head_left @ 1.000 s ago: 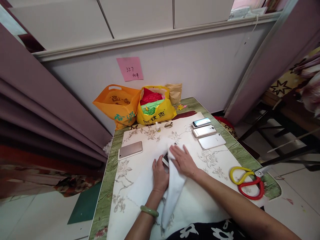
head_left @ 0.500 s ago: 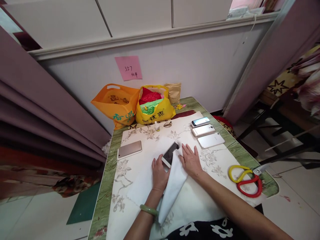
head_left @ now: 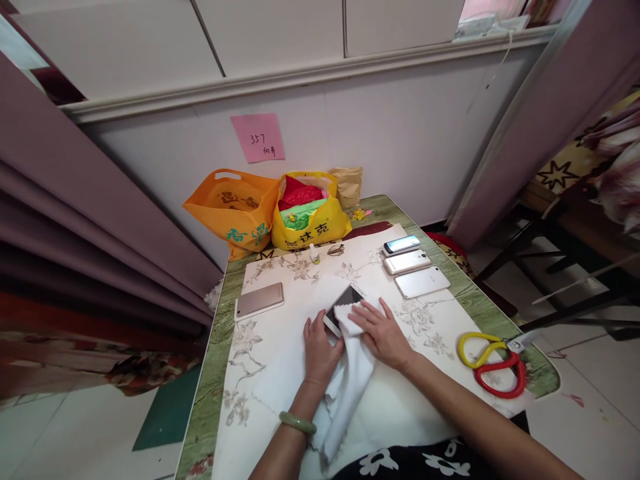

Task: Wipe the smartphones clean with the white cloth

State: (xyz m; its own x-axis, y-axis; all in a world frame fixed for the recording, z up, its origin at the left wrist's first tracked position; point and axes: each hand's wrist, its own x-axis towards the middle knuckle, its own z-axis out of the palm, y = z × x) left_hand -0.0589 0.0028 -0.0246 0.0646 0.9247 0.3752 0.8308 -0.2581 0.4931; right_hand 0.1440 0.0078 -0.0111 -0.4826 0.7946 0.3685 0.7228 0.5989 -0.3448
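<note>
A green wood-grain tabletop (head_left: 216, 373) stands against a pale wall, and a white flowered cover (head_left: 280, 277) is spread over most of it. On the cover, towards the near edge, lies a large white cloth (head_left: 395, 407). One part of it is gathered up in a bunch between the person's hands.

An orange bag (head_left: 235, 210) and a yellow bag (head_left: 310, 227) stuffed with red and green material stand side by side at the far edge. A brown paper bag (head_left: 348, 185) is just behind them.

The left hand (head_left: 320, 350), with a green bangle (head_left: 297, 421) on its wrist, lies near the middle of the tabletop. Its fingers are curled at the near end of a dark-screened phone (head_left: 347, 298) and seem to clamp it, though the cloth hides part of the grip. The right hand (head_left: 385, 333) lies palm down with its fingers spread, pressing the bunched cloth onto the lower part of that phone's screen. The phone itself rests at the middle of the tabletop, tilted towards the far right corner.

Yellow-and-red scissors (head_left: 493, 363) lie near the right edge. Three pale phones (head_left: 407, 262) sit in a row by the far right corner, and a gold phone (head_left: 260, 300) lies near the left edge. A small bottle (head_left: 315, 253) stands just in front of the yellow bag.
</note>
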